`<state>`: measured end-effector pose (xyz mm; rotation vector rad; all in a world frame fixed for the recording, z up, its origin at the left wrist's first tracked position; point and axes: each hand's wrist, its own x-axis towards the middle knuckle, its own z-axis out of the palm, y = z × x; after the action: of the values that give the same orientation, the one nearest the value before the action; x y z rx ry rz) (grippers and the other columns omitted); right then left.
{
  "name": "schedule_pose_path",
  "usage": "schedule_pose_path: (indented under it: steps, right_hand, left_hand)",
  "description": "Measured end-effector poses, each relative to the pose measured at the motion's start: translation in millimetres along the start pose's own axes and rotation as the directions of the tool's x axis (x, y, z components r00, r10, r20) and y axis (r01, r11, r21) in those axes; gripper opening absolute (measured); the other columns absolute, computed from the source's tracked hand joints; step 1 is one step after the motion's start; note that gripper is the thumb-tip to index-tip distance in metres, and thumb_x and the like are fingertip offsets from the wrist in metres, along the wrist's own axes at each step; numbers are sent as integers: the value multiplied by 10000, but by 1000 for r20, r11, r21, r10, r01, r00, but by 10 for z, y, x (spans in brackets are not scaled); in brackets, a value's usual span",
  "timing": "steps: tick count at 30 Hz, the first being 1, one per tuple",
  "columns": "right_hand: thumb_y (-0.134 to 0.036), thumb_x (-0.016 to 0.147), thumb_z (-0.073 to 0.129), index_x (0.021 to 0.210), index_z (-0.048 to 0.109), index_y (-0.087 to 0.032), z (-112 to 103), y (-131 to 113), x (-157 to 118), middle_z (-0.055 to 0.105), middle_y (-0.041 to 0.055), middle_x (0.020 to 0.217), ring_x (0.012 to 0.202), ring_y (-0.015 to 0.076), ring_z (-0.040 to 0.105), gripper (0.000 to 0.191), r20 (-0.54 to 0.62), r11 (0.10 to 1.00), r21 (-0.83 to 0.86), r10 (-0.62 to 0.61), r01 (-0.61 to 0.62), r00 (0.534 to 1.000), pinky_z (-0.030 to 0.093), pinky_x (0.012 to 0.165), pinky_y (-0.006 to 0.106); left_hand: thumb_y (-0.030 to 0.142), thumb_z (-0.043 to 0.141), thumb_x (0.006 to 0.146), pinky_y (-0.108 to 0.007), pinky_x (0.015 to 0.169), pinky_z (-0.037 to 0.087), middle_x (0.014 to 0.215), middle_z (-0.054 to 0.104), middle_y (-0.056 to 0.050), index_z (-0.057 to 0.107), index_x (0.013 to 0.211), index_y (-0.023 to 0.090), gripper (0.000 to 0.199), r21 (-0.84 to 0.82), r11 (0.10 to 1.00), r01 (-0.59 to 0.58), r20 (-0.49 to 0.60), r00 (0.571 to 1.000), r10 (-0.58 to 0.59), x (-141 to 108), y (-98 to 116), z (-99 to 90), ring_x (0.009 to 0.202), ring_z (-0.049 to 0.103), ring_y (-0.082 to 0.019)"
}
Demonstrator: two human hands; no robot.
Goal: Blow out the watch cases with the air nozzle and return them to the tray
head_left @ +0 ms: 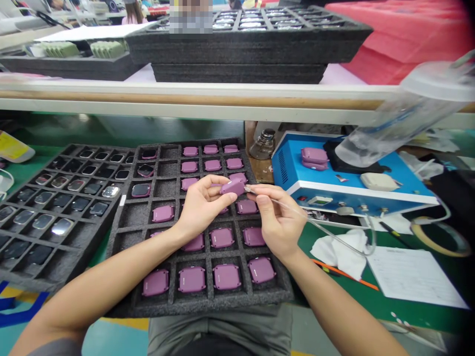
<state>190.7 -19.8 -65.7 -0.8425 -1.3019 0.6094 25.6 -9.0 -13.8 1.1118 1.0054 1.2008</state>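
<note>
Between the fingers and thumb of my left hand (202, 200) is a purple watch case (233, 186), held tilted above the foam tray. My right hand (282, 217) pinches the end of a clear thin tube (326, 231), its tip at the right edge of the case; whether it touches cannot be seen clearly. Below both hands lies a black foam tray (128, 242) with purple watch cases, such as one case (227, 276) in the front row, in its compartments. Some left-hand compartments are bare, and three cases at the far left show dark faces.
A second foam tray (70, 247) of dark watch faces lies at left. On the right stands a blue machine (293, 170) carrying purple cases (314, 158) and a clear cylinder (389, 118). White tissue (345, 249), paper (411, 272) and a tape roll (441, 242) lie nearby. A shelf (222, 101) crosses above.
</note>
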Motion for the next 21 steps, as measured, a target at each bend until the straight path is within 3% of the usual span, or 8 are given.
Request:
schedule_pose_path:
  steps: [21]
  right_hand:
    - [-276,976,639,1015,751,-249,2,0,4,762,69,1031,987,231,740,122,-1,1000,11,-18,18,1000,670,845,429]
  left_hand:
    - [258,902,680,-243,750,576,891,798,-43,653,962,153,391,42,999,7,-6,1000,-7,-28,3,11,786,756,-161]
